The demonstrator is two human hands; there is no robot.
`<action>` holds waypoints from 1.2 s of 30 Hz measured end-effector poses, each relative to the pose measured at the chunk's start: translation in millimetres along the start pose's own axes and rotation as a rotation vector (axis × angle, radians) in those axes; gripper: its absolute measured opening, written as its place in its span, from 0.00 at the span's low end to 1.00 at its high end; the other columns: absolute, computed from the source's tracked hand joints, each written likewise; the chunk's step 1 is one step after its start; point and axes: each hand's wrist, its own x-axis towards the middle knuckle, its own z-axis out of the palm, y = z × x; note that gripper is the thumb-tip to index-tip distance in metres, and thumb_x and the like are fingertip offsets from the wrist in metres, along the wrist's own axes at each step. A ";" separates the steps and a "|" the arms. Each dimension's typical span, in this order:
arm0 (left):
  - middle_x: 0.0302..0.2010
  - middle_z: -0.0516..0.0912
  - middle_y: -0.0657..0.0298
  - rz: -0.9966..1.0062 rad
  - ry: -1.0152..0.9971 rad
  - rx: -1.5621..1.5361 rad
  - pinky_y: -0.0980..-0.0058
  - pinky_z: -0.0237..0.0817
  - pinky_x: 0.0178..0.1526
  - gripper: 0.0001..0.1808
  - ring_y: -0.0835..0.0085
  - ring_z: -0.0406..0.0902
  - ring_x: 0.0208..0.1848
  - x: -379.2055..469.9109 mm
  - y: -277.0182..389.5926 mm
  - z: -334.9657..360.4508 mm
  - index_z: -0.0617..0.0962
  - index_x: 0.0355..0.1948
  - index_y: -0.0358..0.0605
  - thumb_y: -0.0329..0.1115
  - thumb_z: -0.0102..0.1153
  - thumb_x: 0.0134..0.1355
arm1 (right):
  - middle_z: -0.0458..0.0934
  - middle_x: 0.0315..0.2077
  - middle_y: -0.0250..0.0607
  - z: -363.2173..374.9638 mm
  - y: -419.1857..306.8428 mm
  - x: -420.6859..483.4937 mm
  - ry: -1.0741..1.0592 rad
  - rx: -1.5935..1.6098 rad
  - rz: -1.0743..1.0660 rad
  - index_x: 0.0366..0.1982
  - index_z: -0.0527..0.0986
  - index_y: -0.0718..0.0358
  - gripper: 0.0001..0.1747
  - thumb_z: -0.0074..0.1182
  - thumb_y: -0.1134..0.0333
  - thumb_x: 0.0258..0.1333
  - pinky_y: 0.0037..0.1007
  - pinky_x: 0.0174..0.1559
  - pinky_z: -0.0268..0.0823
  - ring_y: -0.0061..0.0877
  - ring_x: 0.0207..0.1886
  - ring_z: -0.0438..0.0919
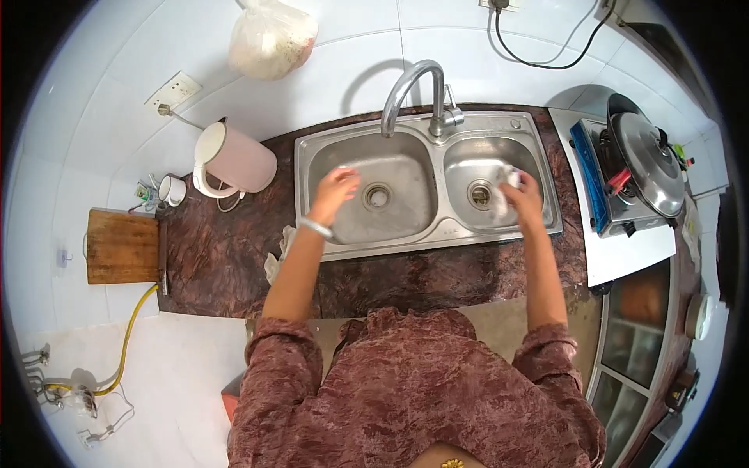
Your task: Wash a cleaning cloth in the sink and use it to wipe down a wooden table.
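A stainless steel double sink point(440, 202) lies before me, set in a dark red-brown marbled counter. My left hand point(336, 192) hovers over the left edge of the larger basin point(404, 175), fingers loosely bent and apart, with nothing visible in them. A pale bracelet circles that wrist. Over the smaller basin point(462, 161), my right hand point(524, 199) grips a blurred whitish cloth point(500, 202), which hangs near the drain point(481, 194). The chrome faucet point(412, 76) arches over the larger basin; no water is seen running.
On the left stand a pink electric kettle point(246, 158), a white mug point(173, 191) and a wooden cutting board point(123, 247). A pale rag point(274, 266) lies by the sink. At right, a lidded pan point(652, 167) sits on a gas stove point(626, 213). A plastic bag point(272, 44) hangs above.
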 end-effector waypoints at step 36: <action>0.52 0.75 0.59 0.133 0.251 -1.244 0.67 0.66 0.55 0.19 0.67 0.74 0.52 -221.1 -24.2 -110.5 0.68 0.57 0.41 0.36 0.46 0.67 | 0.72 0.51 0.42 327.1 -22.7 -189.4 -1.241 0.559 0.770 0.59 0.63 0.62 0.26 0.46 0.57 0.64 0.30 0.52 0.66 0.28 0.51 0.73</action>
